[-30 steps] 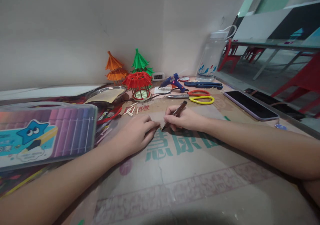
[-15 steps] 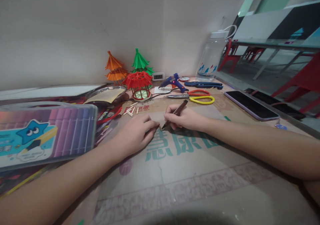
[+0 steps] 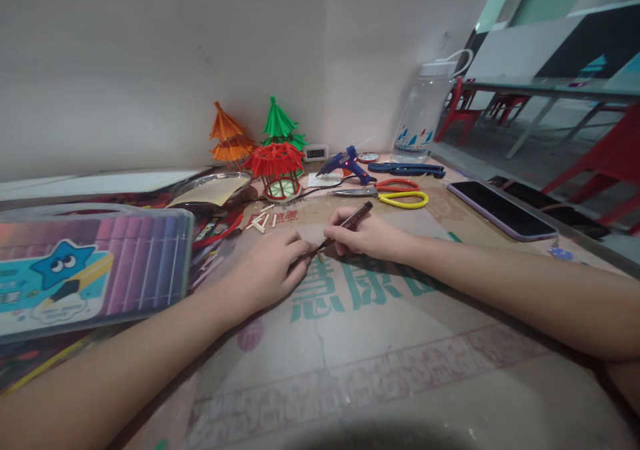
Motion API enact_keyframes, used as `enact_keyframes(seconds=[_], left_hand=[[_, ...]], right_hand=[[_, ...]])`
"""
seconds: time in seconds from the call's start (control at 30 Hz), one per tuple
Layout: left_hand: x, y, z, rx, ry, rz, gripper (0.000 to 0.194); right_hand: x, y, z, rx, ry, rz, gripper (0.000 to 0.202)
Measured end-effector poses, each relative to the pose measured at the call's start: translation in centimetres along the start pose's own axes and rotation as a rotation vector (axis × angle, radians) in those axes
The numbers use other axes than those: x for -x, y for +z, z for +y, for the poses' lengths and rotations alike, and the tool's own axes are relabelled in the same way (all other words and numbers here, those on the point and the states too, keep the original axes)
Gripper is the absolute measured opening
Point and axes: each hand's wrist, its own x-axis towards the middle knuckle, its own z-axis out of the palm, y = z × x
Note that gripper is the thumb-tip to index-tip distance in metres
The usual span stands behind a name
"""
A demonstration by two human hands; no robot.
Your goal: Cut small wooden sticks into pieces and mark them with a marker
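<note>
My right hand is closed on a dark brown marker pen, its tip pointing down and left. The tip meets a short wooden stick that my left hand pinches between thumb and finger against the cardboard. Just beyond my left hand lie several short pale sticks in a loose pile. Behind them stands a small round model with a red fringed roof, with an orange tiered roof and a green one at its back.
A clear case of colored markers stands at the left. Behind my right hand are scissors, a blue glue gun, blue-handled pliers and a water bottle. A phone lies at the right edge.
My right hand has shifted slightly left, bringing the marker tip closer to my left fingertips and onto the stick. The marker leans more. My left hand stays in place.
</note>
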Motion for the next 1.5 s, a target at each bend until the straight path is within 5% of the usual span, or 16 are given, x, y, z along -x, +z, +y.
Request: enact_keyframes(seconds=[0.37,0.63,0.93,1.1,1.27,1.5], left_hand=[[0.2,0.2,-0.1,0.020,-0.022,-0.008,0.024],[0.3,0.2,0.2,-0.010,-0.153,0.108,0.036],[-0.5,-0.4,0.9,-0.003,-0.173,0.010,0.028],[-3.6,-0.2,-1.3,-0.129,-0.247,0.031,0.031],[-6.5,-1.3,-4.1,-0.191,-0.234,-0.034,0.036],[-4.3,-4.7,-7.8,-0.260,-0.233,-0.137,0.033]], right_hand=[[0.3,-0.2,-0.5,-0.016,-0.004,-0.077,0.023],[0.1,-0.1,-0.2,0.000,-0.106,0.202,0.026],[0.2,-0.4,-0.2,0.067,-0.176,0.356,0.024],[-0.2,-1.0,0.3,0.000,-0.166,0.478,0.024],[-0.5,-1.0,0.6,0.006,-0.134,0.432,0.024],[-0.2,-0.8,0.0,0.024,-0.112,0.398,0.023]])
